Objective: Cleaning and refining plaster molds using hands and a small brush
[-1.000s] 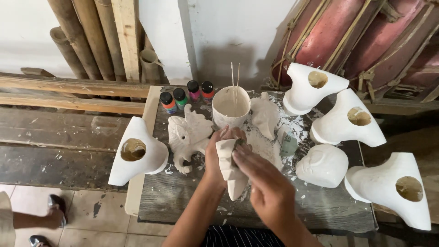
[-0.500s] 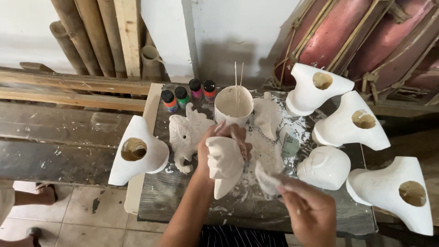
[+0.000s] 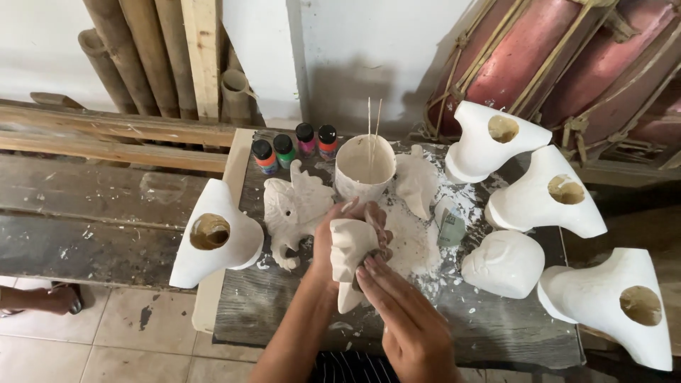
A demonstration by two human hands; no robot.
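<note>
Head view: left hand (image 3: 340,237) grips the white plaster figure (image 3: 350,259) above the dusty table (image 3: 496,330), fingers wrapped round it. Right hand (image 3: 404,323) presses flat fingers against its lower side, near the white cup (image 3: 364,167).

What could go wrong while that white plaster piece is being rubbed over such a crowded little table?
The left hand grips the white plaster piece while the right hand rubs it; a slip could drop it and chip it. The white cup with thin sticks stands just beyond the hands, so a knock might tip it. The hollow cast at the left overhangs the table edge and could fall to the tiles.
</note>
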